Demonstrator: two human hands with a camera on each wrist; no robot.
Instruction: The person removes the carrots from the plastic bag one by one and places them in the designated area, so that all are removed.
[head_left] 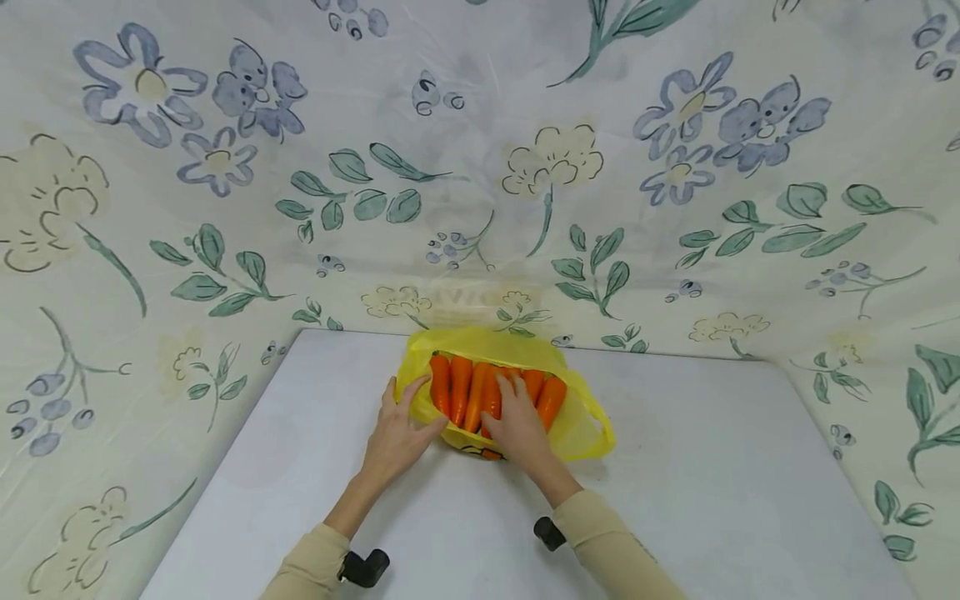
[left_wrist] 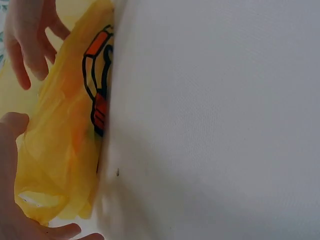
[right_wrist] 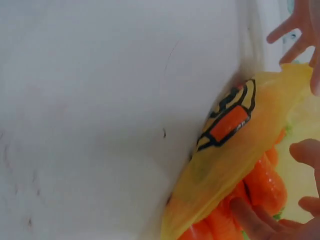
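A yellow plastic bag lies on the table with its mouth open, and a row of several orange carrots shows inside. Bits of green show at some carrot ends in the right wrist view. My left hand is at the bag's left side, thumb and fingers spread along its edge. Over the carrots, inside the bag's mouth, is my right hand; its fingers are spread, and one fingertip touches a carrot. A black and orange drawing is printed on the bag's near side.
The white table extends on both sides of the bag. A flower-patterned cloth hangs behind it and along both sides, close to the bag's back edge. Black wrist mounts sit on both sleeves.
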